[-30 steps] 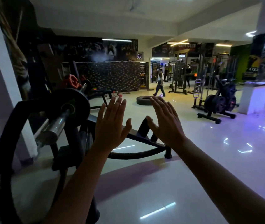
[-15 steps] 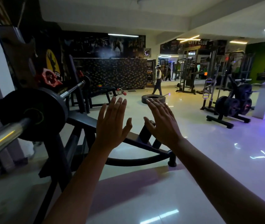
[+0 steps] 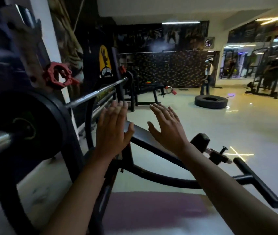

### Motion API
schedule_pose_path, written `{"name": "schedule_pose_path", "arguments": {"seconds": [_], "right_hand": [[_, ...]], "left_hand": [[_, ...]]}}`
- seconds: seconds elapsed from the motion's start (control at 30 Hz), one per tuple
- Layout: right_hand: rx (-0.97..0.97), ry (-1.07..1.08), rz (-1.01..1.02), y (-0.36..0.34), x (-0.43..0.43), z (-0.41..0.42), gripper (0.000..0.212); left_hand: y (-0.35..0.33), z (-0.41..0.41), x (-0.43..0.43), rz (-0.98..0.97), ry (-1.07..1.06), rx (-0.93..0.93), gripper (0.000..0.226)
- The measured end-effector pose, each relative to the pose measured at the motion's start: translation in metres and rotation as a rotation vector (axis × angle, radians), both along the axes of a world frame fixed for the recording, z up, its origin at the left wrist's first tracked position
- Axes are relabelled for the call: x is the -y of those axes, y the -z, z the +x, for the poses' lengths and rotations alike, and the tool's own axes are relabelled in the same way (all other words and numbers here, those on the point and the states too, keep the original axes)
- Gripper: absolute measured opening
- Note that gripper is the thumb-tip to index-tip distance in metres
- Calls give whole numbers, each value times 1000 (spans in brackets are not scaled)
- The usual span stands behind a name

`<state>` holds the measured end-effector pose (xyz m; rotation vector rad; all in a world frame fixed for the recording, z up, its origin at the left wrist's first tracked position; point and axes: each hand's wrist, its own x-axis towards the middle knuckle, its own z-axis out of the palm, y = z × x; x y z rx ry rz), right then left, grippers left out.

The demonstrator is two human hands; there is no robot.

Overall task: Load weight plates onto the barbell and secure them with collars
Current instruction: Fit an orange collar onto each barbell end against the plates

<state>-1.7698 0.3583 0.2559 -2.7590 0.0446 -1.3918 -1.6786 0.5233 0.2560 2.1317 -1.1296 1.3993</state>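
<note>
The plate [image 3: 28, 122] sat on the barbell [image 3: 92, 97] at the left, with a collar [image 3: 58, 77] just above it by the rack [image 3: 28, 39]. The left hand [image 3: 112, 131] and right hand [image 3: 168, 129] were raised side by side, apart, right of the plate and over the bench frame [image 3: 160, 150]. Far off on the floor [image 3: 236, 129] lay a tyre [image 3: 211, 101], with a person [image 3: 207, 77] behind it.

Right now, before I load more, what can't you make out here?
Head view only.
Barbell near end: cut off by the left edge.
Weight plate marking: blurred and dark.
Red collar: blurred; what it hangs on is unclear.
Far plate: small, partly behind the rack upright.
</note>
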Motion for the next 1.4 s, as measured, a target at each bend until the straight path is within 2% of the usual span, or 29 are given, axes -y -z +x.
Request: {"name": "schedule_pose_path", "arguments": {"seconds": [0.17, 0.37, 0.57, 0.73, 0.83, 1.0, 1.13, 1.3, 1.4], "right_hand": [[21, -234, 28, -15, 33, 92, 54], [59, -499, 82, -24, 28, 186, 53], [100, -724, 98, -34, 0, 266, 50], [44, -958, 186, -55, -29, 312, 52], [24, -1097, 310, -67, -46, 330, 49], [-251, -1291, 701, -83, -72, 354, 54], [-543, -1455, 1077, -94, -90, 368, 46], [-777, -1593, 1206, -91, -104, 381, 66], [-905, -1676, 1325, -89, -105, 385, 42]], "left_hand": [[-10, 56, 20, -50, -182, -5, 53], [-23, 112, 15, -83, -469, 26, 54], [-42, 139, -7, -139, -719, 160, 56], [-73, 145, -12, -186, -912, 193, 56], [-87, 143, -16, -196, -1044, 187, 56], [-94, 137, -28, -166, -1278, 82, 58], [-98, 133, -34, -159, -1420, -21, 60], [-99, 134, -40, -182, -1536, -108, 59], [-93, 135, -42, -197, -1588, -167, 60]]}}
